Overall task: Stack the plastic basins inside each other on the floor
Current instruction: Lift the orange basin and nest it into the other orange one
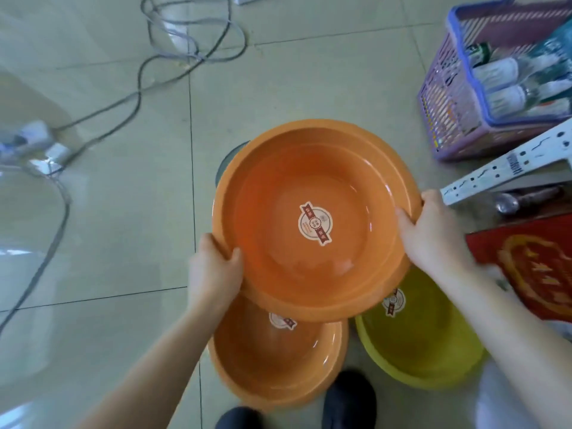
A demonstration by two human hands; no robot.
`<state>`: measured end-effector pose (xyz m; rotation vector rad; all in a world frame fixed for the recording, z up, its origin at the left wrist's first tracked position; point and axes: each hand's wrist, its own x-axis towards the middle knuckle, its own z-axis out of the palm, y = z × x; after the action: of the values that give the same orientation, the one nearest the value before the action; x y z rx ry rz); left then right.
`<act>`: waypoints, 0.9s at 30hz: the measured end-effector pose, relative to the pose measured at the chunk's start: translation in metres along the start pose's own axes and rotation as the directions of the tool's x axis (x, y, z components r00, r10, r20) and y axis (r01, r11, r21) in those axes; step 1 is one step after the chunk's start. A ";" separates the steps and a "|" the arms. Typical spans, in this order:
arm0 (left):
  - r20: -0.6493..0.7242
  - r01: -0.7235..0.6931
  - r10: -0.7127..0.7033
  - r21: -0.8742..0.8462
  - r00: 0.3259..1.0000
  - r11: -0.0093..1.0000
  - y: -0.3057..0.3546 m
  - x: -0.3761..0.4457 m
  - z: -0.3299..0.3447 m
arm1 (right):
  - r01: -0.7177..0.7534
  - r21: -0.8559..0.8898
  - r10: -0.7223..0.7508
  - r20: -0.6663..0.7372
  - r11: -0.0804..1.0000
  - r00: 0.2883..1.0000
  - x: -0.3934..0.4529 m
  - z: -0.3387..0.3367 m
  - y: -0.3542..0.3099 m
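Observation:
I hold a large orange basin (pixel 315 168) with a round sticker in its bottom, lifted above the floor. My left hand (pixel 213 270) grips its near-left rim and my right hand (pixel 433 233) grips its right rim. Below it on the floor sit a smaller orange basin (pixel 278 363) at the near centre and a yellow basin (pixel 424 345) to its right, both partly covered by the held basin.
A purple basket (pixel 458 113) with bottles stands at the far right beside a white perforated bar (pixel 501 168). A red mat (pixel 532 261) lies at the right. Grey cables (pixel 136 97) and power plugs (pixel 40 140) run across the tiled floor at the left. My dark shoes (pixel 349 397) are at the bottom.

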<state>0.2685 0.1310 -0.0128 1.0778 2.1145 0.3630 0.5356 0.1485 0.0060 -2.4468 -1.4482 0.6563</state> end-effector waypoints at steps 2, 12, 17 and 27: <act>0.009 0.034 -0.035 0.044 0.999 0.998 -0.032 -0.023 -0.024 | -0.027 0.001 0.027 0.056 1.000 0.998 -0.047 0.013 -0.001; 0.057 0.169 -0.183 0.184 0.982 0.968 -0.174 -0.057 -0.005 | -0.072 -0.119 0.097 0.221 0.990 0.971 -0.153 0.133 0.043; 0.088 0.190 -0.206 0.160 0.975 0.969 -0.209 -0.044 0.050 | -0.035 -0.180 0.076 0.224 0.983 0.972 -0.153 0.191 0.081; 0.119 0.189 -0.254 0.397 0.960 0.898 -0.221 -0.042 0.073 | 0.133 -0.280 -0.071 0.222 0.951 0.972 -0.135 0.203 0.095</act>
<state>0.2077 -0.0425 -0.1618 1.0203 2.1748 -0.2572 0.4553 -0.0228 -0.1748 -2.5570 -1.8628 0.7439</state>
